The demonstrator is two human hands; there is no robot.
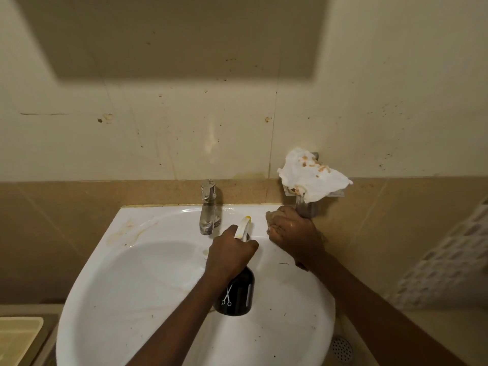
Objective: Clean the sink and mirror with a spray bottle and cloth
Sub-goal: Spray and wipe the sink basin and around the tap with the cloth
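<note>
A white sink (111, 281) with brown stains on its left rim fills the lower middle. My left hand (229, 253) grips a dark spray bottle (236, 294) with a pale yellow-tipped nozzle, held over the basin and aimed toward the back rim. My right hand (293, 233) presses a small brownish cloth (273, 216) onto the sink's back right corner. A chrome tap (208, 207) stands at the back centre. The mirror is not in view, only a dark shadow on the wall above.
A stained white tissue (311, 175) lies on a metal wall holder (309, 204) above my right hand. Beige tiles (158, 122) back the sink. A floor drain (342, 348) sits lower right, and a pale tray-like item (18, 336) lower left.
</note>
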